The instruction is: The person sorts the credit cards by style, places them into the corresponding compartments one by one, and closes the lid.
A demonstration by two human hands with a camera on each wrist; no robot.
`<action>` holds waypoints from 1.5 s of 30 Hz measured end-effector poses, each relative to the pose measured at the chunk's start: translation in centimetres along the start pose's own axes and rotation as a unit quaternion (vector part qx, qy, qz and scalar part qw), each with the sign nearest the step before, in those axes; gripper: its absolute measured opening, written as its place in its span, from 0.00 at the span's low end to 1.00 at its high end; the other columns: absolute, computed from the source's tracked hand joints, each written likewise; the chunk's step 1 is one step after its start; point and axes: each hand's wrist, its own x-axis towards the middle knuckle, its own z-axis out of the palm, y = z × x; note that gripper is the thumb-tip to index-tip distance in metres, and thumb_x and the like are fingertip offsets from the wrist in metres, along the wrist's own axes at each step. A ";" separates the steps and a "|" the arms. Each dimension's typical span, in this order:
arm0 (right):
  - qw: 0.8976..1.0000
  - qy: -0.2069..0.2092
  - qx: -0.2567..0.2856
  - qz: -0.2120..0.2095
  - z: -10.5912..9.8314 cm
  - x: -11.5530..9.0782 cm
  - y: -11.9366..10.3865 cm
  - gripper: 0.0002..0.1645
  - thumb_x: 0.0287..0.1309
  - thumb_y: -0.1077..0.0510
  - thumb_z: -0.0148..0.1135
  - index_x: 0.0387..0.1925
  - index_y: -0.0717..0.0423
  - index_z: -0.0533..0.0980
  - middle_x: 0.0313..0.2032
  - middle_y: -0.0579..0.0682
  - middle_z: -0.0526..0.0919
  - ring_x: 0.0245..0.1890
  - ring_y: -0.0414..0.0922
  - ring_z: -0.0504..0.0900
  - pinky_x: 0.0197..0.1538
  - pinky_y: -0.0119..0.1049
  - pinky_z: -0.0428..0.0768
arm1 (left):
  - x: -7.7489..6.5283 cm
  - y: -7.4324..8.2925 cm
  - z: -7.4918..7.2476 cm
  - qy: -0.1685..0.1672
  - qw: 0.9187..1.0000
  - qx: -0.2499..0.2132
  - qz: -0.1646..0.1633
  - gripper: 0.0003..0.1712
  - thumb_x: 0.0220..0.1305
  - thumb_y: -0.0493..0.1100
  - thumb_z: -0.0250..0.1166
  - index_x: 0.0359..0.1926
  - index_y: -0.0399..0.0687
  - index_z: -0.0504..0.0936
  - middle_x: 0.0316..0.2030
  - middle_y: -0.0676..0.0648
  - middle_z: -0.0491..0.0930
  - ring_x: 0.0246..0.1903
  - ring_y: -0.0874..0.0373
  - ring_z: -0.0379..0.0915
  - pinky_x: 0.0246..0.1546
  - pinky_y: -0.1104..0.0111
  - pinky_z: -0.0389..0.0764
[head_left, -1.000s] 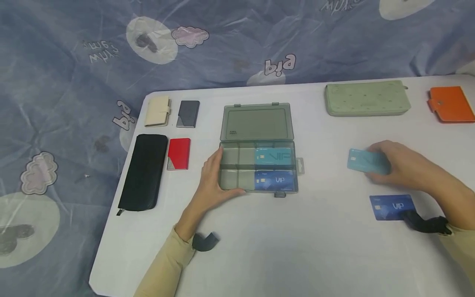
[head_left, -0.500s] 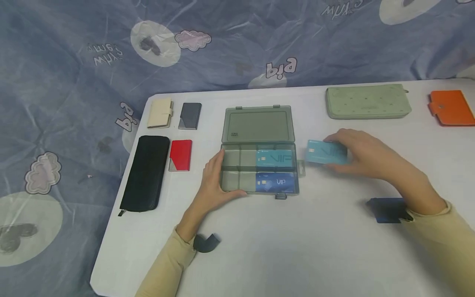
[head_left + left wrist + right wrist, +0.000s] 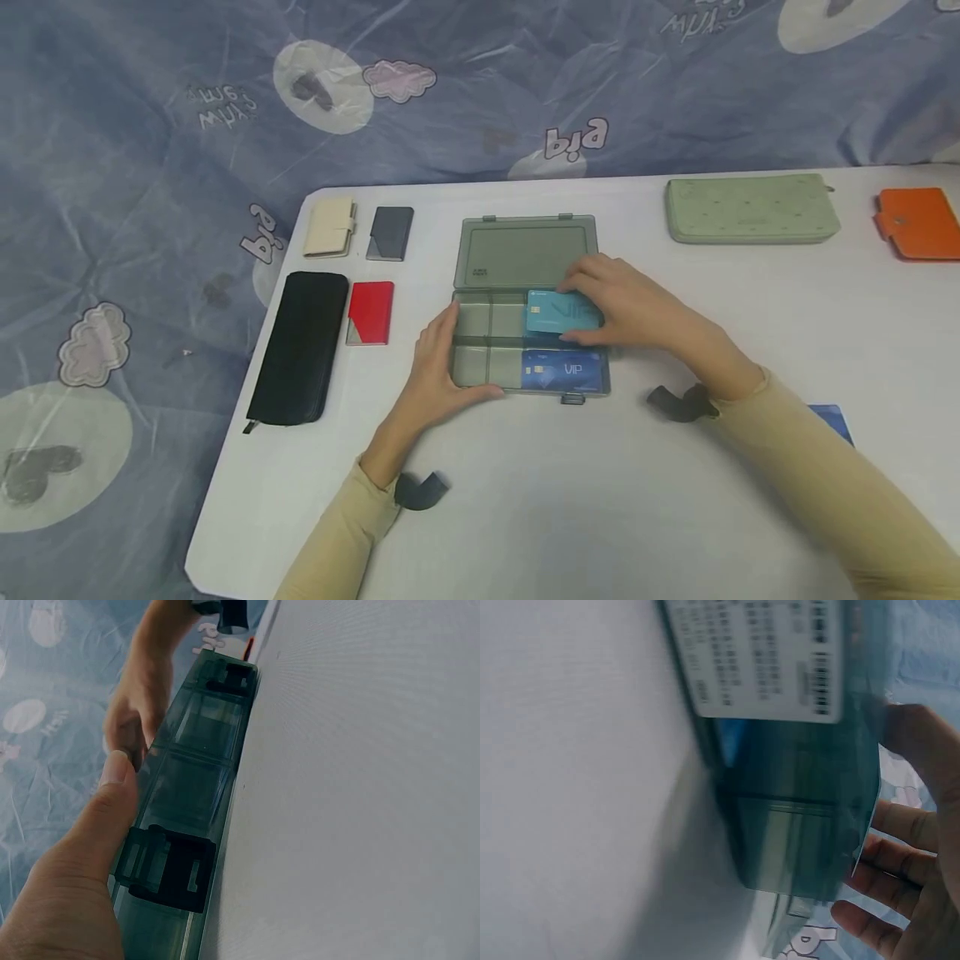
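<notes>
1. Crossing from the box's three o'clock side, the right hand (image 3: 630, 304) now has the light blue card (image 3: 551, 311) over the two o'clock compartment of the box (image 3: 471, 318), thumb and fingers pinching its right end; contact below I cannot tell.
2. Between eight and nine o'clock, the left hand (image 3: 431, 367) stays against the box, thumb spread from fingers.
3. This suggests placing is at hand.
4. One dark blue card (image 3: 566, 369) lies in the four o'clock compartment; another blue card (image 3: 832, 418), past three o'clock outside, seems left to do.
</notes>
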 end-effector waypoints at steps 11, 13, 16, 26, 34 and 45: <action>1.000 0.019 -0.003 -0.007 0.9 -1.7 1.1 0.38 0.42 0.41 0.72 0.51 0.59 0.74 0.50 0.53 0.73 0.50 0.49 0.70 0.51 0.45 0.69 | 0.3 0.3 0.2 0.008 1.000 0.011 0.023 0.69 0.35 0.65 0.73 0.73 0.49 0.43 0.70 0.47 0.50 0.66 0.55 0.47 0.60 0.51 0.60; 1.000 0.027 -0.004 0.003 0.7 -2.8 1.4 0.37 0.43 0.43 0.72 0.53 0.58 0.74 0.52 0.55 0.73 0.52 0.51 0.70 0.53 0.46 0.68 | 0.3 0.4 0.2 0.008 1.000 0.012 0.024 0.69 0.35 0.64 0.74 0.73 0.49 0.43 0.70 0.46 0.50 0.66 0.55 0.46 0.60 0.51 0.60; 0.999 0.036 -0.004 0.031 -0.1 -5.1 2.0 0.37 0.42 0.46 0.73 0.54 0.56 0.73 0.55 0.56 0.72 0.56 0.52 0.68 0.55 0.50 0.66 | 0.3 0.5 0.2 0.008 1.000 0.011 0.027 0.70 0.35 0.64 0.74 0.73 0.48 0.43 0.70 0.46 0.50 0.66 0.55 0.46 0.60 0.51 0.59; 0.979 -0.052 -0.005 0.195 -2.9 -17.0 5.0 0.68 0.12 0.28 0.77 0.63 0.48 0.66 0.64 0.59 0.62 0.61 0.59 0.59 0.64 0.58 0.56 | 0.5 0.6 0.0 0.008 0.999 0.012 0.044 0.69 0.39 0.78 0.62 0.72 0.46 0.44 0.69 0.44 0.51 0.66 0.54 0.47 0.61 0.51 0.58; 0.950 -0.148 -0.040 0.272 -3.1 -23.2 6.4 0.92 -0.01 0.19 0.67 0.73 0.43 0.36 0.72 0.53 0.27 0.70 0.59 0.25 0.59 0.72 0.36 | 0.4 0.4 -0.3 0.005 1.000 0.009 0.022 0.68 0.37 0.64 0.73 0.73 0.48 0.44 0.70 0.46 0.50 0.66 0.54 0.47 0.59 0.51 0.61; 0.960 -0.057 -0.081 0.261 -3.6 -20.2 7.5 0.54 0.16 0.42 0.80 0.53 0.57 0.74 0.59 0.64 0.65 0.56 0.62 0.62 0.54 0.63 0.63 | 0.1 0.3 0.0 0.002 1.000 0.001 0.004 0.69 0.36 0.62 0.75 0.73 0.50 0.44 0.70 0.49 0.49 0.66 0.55 0.46 0.59 0.51 0.62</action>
